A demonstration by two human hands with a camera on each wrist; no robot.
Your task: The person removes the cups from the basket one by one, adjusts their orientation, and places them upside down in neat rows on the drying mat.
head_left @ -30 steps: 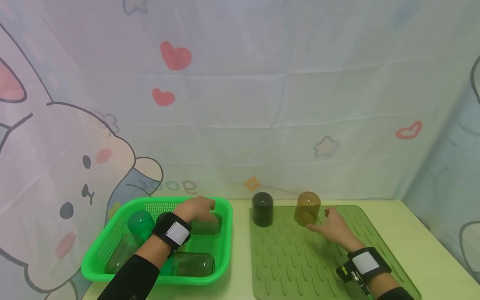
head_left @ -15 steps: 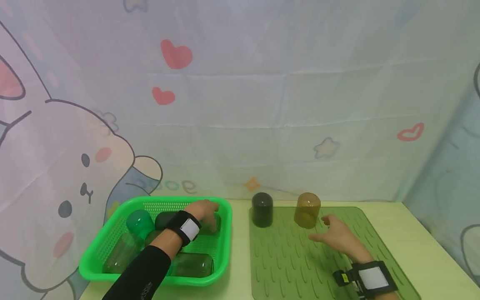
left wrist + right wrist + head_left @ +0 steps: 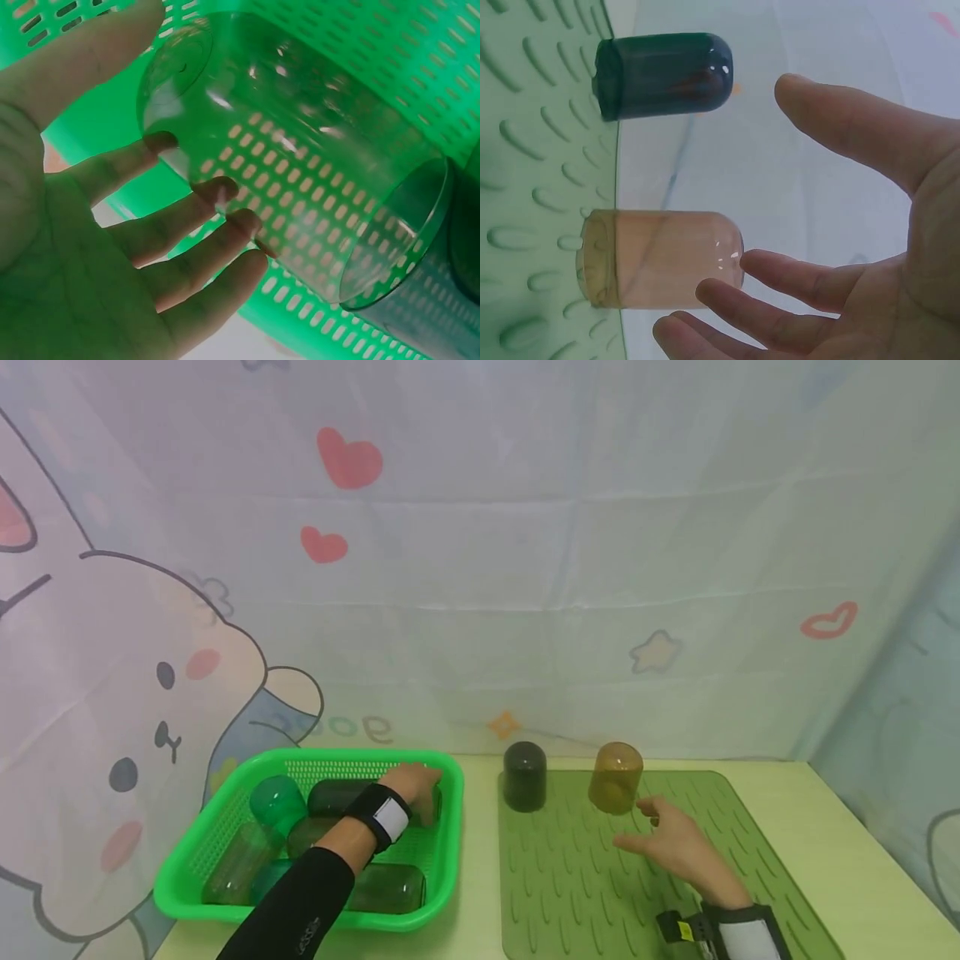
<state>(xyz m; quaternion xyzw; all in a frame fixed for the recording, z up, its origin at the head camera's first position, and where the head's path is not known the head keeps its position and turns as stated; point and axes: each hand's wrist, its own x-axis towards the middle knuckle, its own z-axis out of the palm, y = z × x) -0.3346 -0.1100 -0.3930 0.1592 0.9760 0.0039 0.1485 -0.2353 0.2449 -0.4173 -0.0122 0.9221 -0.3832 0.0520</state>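
My left hand (image 3: 411, 789) reaches into the green basket (image 3: 459, 852) at its back right corner. Below it lies a see-through glass cup (image 3: 292, 165) on its side, mostly hidden by the hand in the head view. In the left wrist view the fingertips are right at the cup's lower side, and the thumb is spread apart near its rounded base. My right hand (image 3: 678, 843) hovers over the green mat (image 3: 570, 893) with thumb and fingers spread. Just behind it an amber glass cup (image 3: 617, 778) stands upside down, and to its left a dark grey cup (image 3: 525, 777) likewise.
Several more glasses lie in the basket: a teal one (image 3: 277, 803), a clear one (image 3: 238, 868), a dark one (image 3: 330, 795) and a grey-green one (image 3: 390, 888). A pale tabletop (image 3: 480, 877) separates basket and mat. A printed curtain (image 3: 570, 568) hangs close behind.
My left hand has shifted right and slightly lower over the cup in the basket. My right hand has drawn back a little from the amber cup, toward me.
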